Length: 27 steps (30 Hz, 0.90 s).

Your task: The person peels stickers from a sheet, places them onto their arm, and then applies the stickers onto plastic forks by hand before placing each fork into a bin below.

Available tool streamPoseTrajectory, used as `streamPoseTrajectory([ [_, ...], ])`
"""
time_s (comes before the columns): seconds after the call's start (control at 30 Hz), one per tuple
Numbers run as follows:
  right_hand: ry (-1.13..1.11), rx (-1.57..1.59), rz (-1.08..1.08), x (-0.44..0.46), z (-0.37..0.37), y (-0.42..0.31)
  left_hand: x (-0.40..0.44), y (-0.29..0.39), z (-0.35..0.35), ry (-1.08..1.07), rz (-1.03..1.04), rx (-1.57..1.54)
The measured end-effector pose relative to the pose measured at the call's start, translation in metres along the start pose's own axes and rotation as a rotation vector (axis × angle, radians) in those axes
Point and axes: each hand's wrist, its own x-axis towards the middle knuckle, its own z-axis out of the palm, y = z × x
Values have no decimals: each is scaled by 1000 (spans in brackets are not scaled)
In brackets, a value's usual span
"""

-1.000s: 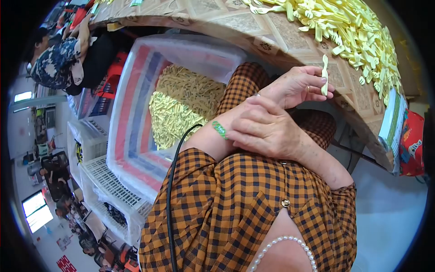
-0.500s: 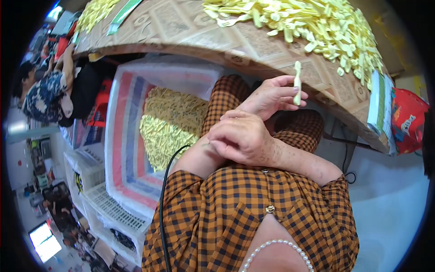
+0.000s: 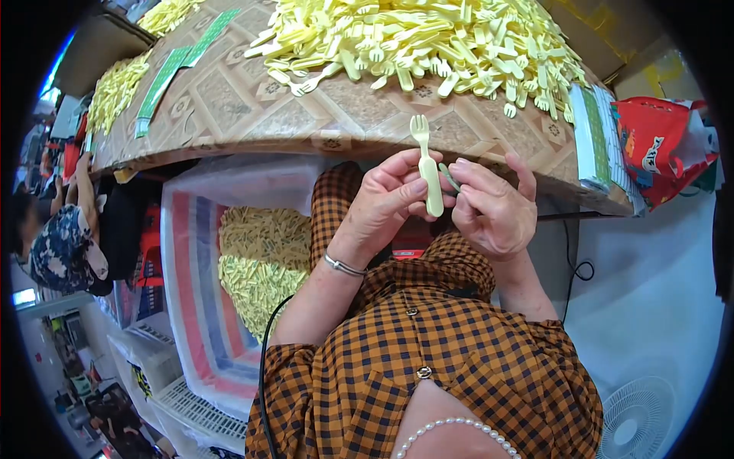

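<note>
My left hand [image 3: 392,197] is closed on a pale yellow plastic fork [image 3: 430,180], thumb and fingers on its wide handle, tines pointing up. Beside it, my right hand [image 3: 495,203] pinches a thin dull-green piece [image 3: 449,177] close to the fork's handle. I cannot make out its kind, nor whether it touches the fork. Both hands are above my lap, just in front of the table edge. Beyond them on the table [image 3: 245,115] lies a large heap of similar yellow forks [image 3: 428,38].
Left of my legs stands a lined bin [image 3: 183,252] holding many small yellow and brownish pieces [image 3: 264,275]. Green-and-white packets [image 3: 164,88] and a red bag [image 3: 659,141] lie on the table. Another person [image 3: 65,249] sits at far left. A fan [image 3: 636,421] stands lower right.
My right hand has left my left forearm and moved beside the fork, now pinching the green piece. My left hand has drawn the fork leftward. The view has shifted.
</note>
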Motion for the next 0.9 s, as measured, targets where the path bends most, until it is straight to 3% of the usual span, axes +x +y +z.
streamPoseTrajectory([
  [0.9,-92,-67,-121,-1,2,-9,-6,-2,-2,42,40,8],
])
